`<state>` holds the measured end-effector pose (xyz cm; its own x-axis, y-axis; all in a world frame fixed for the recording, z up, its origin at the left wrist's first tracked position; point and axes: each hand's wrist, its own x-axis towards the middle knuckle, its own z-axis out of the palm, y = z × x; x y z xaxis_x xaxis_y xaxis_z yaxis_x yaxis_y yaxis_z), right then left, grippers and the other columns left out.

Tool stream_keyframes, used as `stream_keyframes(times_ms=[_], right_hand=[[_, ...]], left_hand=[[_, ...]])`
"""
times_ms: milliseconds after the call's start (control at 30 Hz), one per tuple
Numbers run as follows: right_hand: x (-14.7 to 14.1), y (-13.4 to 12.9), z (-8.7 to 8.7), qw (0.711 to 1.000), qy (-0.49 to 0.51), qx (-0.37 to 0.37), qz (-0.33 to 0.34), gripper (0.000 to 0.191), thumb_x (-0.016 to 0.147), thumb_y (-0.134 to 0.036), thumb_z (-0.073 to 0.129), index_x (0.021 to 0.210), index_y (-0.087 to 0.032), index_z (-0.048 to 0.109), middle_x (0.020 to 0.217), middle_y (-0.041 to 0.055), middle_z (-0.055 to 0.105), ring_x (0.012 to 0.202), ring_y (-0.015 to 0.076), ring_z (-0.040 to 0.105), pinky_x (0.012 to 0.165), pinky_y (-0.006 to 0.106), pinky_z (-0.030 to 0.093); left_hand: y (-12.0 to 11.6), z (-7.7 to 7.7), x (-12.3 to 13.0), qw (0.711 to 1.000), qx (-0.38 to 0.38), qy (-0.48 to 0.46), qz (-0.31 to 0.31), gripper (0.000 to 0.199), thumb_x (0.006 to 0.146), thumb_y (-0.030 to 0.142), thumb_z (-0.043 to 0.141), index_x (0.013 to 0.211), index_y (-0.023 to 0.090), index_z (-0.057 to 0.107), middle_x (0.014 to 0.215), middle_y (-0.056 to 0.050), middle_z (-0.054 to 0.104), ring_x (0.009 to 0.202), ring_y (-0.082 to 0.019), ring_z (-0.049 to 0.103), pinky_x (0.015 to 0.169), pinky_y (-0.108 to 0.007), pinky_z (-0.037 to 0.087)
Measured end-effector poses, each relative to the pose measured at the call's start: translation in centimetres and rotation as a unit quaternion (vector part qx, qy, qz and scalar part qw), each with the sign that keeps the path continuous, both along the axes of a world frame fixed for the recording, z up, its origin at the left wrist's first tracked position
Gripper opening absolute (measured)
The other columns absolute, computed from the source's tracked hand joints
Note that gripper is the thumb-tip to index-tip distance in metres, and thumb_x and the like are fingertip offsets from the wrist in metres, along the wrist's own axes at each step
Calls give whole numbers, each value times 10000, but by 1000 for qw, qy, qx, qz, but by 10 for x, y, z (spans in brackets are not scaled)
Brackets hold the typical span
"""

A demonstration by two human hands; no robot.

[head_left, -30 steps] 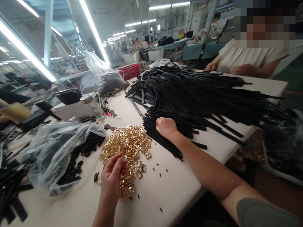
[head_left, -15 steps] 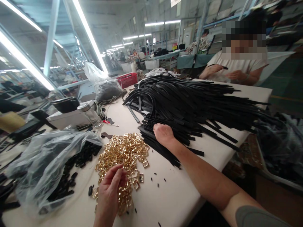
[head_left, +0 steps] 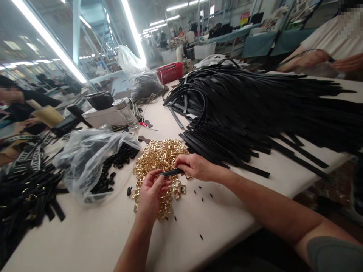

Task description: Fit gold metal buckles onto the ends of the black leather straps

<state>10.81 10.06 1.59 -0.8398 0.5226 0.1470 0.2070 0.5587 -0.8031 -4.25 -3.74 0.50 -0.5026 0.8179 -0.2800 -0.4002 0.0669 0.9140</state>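
A short black strap (head_left: 172, 172) is stretched between my hands, above a heap of gold metal buckles (head_left: 161, 152). My left hand (head_left: 153, 189) is closed on its left end, fingers curled. At the other end, my right hand (head_left: 195, 167) pinches the strap between thumb and fingers. Whether my left hand also has a buckle in it cannot be made out. Just beyond my right hand lies a row of loose black straps (head_left: 218, 141), beside a large pile of long black straps (head_left: 255, 98).
Small black pieces (head_left: 119, 160) spill from a clear plastic bag (head_left: 82, 155) at left. A glass bottle (head_left: 126, 113) stands behind, near a red basket (head_left: 171, 72). Finished-looking black straps (head_left: 25, 189) lie far left. A co-worker's hands (head_left: 320, 58) are across the table.
My right hand has come from the strap row to my left hand, bringing a black strap. Both hands now hold it. The view has turned, showing more of the left side.
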Motion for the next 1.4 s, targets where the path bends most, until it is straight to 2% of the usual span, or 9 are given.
stream_keyframes(times_ms=[300,700,800,867,967,1067,1167,1267,1400], right_hand=[[3,-7,0,999,41,21,25,206,820,-308,670,970,-167,657,823,-3,672,706,106,565,666,219,413],[-2,-14,-6,979,116,166,33,77,807,-231,662,803,-155,674,727,7,660,643,100,564,617,212,393],[-1,-14,-7,974,111,194,35,57,809,-197,637,764,-164,651,696,-1,639,620,96,536,591,214,359],[0,-14,-7,972,107,206,34,57,805,-194,632,756,-166,644,692,-1,633,618,98,523,584,216,344],[0,-14,-7,972,90,214,34,67,807,-201,627,751,-166,644,692,1,630,624,102,516,586,220,332],[-1,-15,-7,974,69,214,33,84,811,-209,622,741,-168,642,679,0,621,617,105,505,581,226,314],[0,-13,-5,974,56,216,30,93,815,-213,617,734,-171,634,680,3,622,623,112,507,583,236,308],[3,-6,-1,975,62,212,14,90,822,-221,621,748,-170,629,716,11,642,645,118,526,605,238,334],[9,3,6,976,91,196,-4,92,843,-227,618,776,-166,633,722,9,648,646,110,541,619,229,365]], left_hand=[[-1,-4,-1,999,-6,-38,-12,454,583,327,867,896,162,584,694,-10,684,596,-131,673,486,-150,493],[-1,-3,3,997,-11,-75,-9,453,559,302,881,917,178,634,643,7,653,509,-76,587,439,-114,429],[-5,-4,2,999,6,9,-51,403,676,349,815,1023,199,674,723,-7,672,554,-85,599,494,-151,470],[-7,-6,0,988,23,130,-84,312,749,347,764,1023,211,705,824,-30,691,662,-113,635,611,-203,521],[-7,-7,-1,934,68,340,-90,169,791,304,728,942,232,749,972,-57,686,901,-177,643,824,-282,516],[-5,-3,-1,879,91,464,-57,101,800,292,711,882,273,767,994,-52,672,947,-201,625,869,-316,494],[-7,6,2,859,87,504,-16,74,786,288,715,832,293,773,951,-48,675,897,-209,623,864,-325,489],[-13,18,7,867,104,488,24,60,776,318,714,764,288,764,881,-51,678,834,-224,612,832,-341,490],[-19,22,13,903,134,408,-29,389,824,507,610,550,241,686,656,-66,629,648,-215,569,653,-322,480]])
